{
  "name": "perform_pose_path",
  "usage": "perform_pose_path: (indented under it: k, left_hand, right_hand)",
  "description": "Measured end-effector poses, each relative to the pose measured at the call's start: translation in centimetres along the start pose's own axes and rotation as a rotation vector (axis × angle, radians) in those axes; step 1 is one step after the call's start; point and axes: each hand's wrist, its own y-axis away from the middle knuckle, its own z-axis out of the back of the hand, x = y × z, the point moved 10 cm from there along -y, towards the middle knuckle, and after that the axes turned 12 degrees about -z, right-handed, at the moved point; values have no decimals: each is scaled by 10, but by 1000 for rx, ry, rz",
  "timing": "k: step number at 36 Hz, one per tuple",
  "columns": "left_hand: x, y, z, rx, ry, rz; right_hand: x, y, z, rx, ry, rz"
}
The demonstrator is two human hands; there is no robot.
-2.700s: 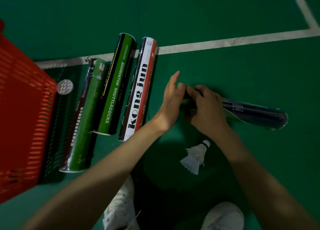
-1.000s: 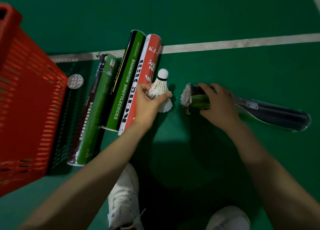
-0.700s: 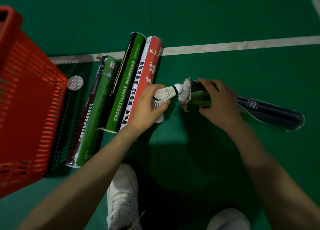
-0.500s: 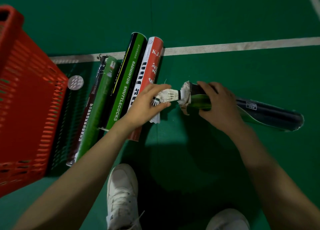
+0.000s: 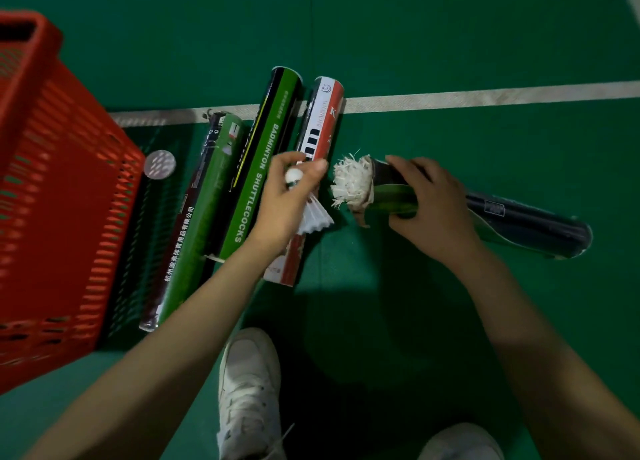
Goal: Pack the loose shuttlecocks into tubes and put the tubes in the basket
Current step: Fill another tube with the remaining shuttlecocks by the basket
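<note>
My left hand (image 5: 287, 200) grips a white shuttlecock (image 5: 313, 213), cork up between the fingers, feathers pointing down. My right hand (image 5: 429, 210) holds the open end of a dark tube (image 5: 519, 224) lying on the floor. Frayed white feathers (image 5: 351, 182) of a packed shuttlecock stick out of that tube's mouth, just right of my left hand. Three more tubes lie side by side to the left: a red-and-white one (image 5: 320, 127), a green-and-black one (image 5: 270, 151) and a green-and-maroon one (image 5: 197, 213). The red basket (image 5: 52, 200) stands at far left.
A round grey tube cap (image 5: 160, 164) lies on the green court floor between the basket and the tubes. A white court line (image 5: 485, 96) runs behind the tubes. My two white shoes (image 5: 249, 390) are at the bottom edge.
My left hand pulled the shuttlecock back from the tube's mouth and turned it from cork-first toward the tube to cork up. The right hand kept its hold on the dark tube.
</note>
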Motion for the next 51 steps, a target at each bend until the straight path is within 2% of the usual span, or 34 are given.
perform_pose_path:
  k: [3,9,12,17,20,22,25,27,31,36,41,44,48,51]
  left_hand:
    - [2,-9,20,-80,-5,30]
    - [-2,-9,-11,198,-181,53]
    - [-5,-5,-13,131,-175,69]
    - [-7,-12,6,-23,61,142]
    - [11,-12,14,-29,113,288]
    - [21,-9,14,-13,239,374]
    - [23,-5,10,7,470,397]
    - [21,-5,14,3,477,366]
    - [11,-6,16,84,236,249]
    - [-27,-13,9,343,-536,-149]
    - [-40,-12,-11,486,-737,-320]
    - [-41,-12,-12,487,-852,-342]
    - [-49,-9,-16,491,-1096,-513]
    - [-46,-6,-22,552,-1197,-552]
  right_hand:
    - [1,2,0,-4,-1,7]
    - [2,1,4,-26,-32,11]
    - [5,0,4,-24,-52,5]
    - [11,0,2,-14,-59,23]
    - [12,-1,4,-25,-67,21]
    - [12,-2,6,-30,-68,12]
    - [13,-4,7,-38,-63,11]
    - [13,-5,7,-34,-56,16]
    - [13,-5,4,-28,-45,24]
    - [16,-4,-3,-14,-7,42]
    - [16,-5,-3,-13,7,50]
    - [17,-4,-4,-10,14,58]
    - [17,-4,-8,5,26,62]
    - [18,-4,-8,4,24,66]
